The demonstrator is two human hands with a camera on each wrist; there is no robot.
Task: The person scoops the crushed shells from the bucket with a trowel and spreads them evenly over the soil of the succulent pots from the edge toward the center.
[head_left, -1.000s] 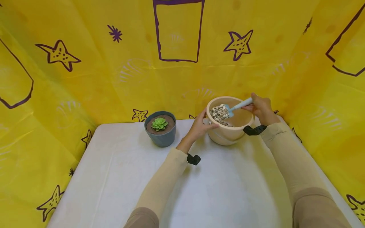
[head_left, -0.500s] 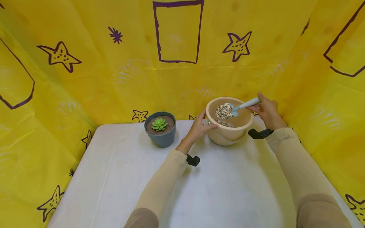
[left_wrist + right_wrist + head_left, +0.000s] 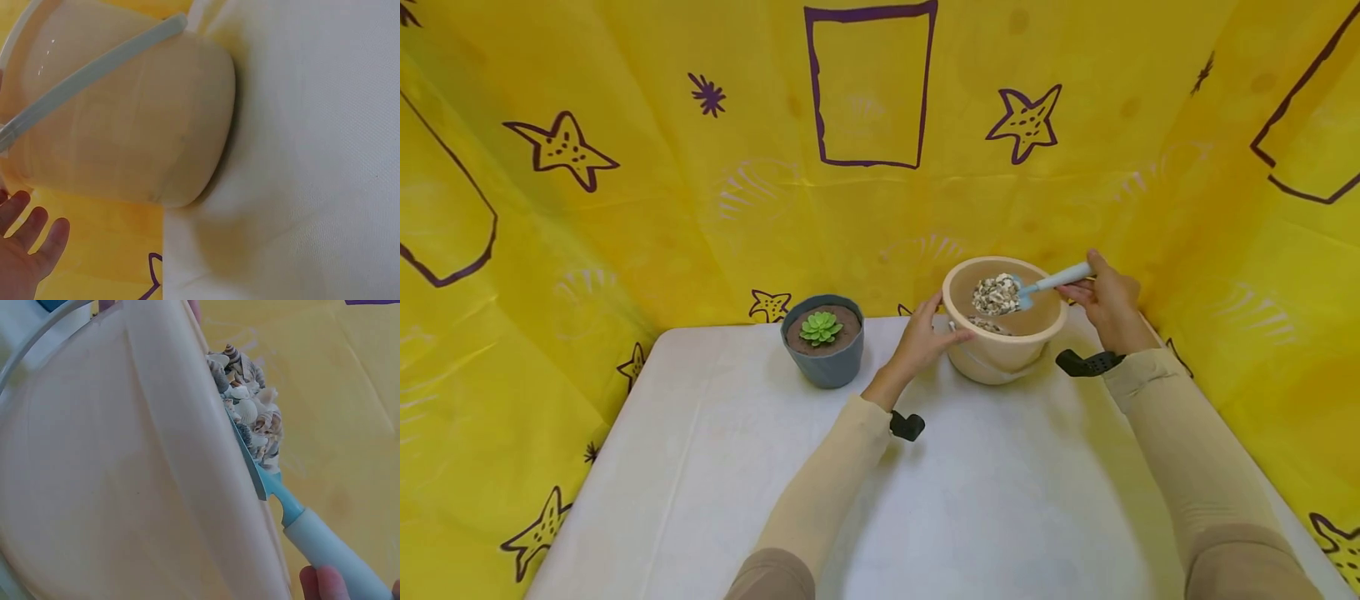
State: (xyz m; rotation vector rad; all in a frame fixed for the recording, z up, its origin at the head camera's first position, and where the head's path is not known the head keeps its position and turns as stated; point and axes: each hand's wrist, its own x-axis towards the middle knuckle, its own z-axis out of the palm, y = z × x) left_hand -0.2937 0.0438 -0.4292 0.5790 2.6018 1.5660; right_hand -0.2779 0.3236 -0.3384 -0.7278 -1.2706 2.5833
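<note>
Beige sleeves [image 3: 1176, 450] are seen nearest, reaching over a white table [image 3: 700, 467]. By the left hand [image 3: 919, 340] the bucket [image 3: 1000, 358] is steadied: thumb laid at the near rim, fingers parted wide, some fingertips apparently off the wall in the left wrist view. By the right hand [image 3: 1116, 304] the spade [image 3: 1062, 277] is gripped, fingers closed narrowly about its handle. The bucket is stood upright on the table; over its mouth the spade is held, heaped with small shells [image 3: 996, 294]. More are glimpsed lower inside. In the right wrist view the heap is shown past the rim; exact clearance cannot be judged. Step in hand, as judged: a scoop taken up, not yet tipped out. For the next move, a level blade and an unhurried wrist are called for, the load being loose and easily shed. To the bucket's left, well apart, the pot [image 3: 827, 368] is set, with a green plant [image 3: 821, 328] in brown fill. Behind everything, yellow cloth [image 3: 655, 192] is hung, starfish-printed.
</note>
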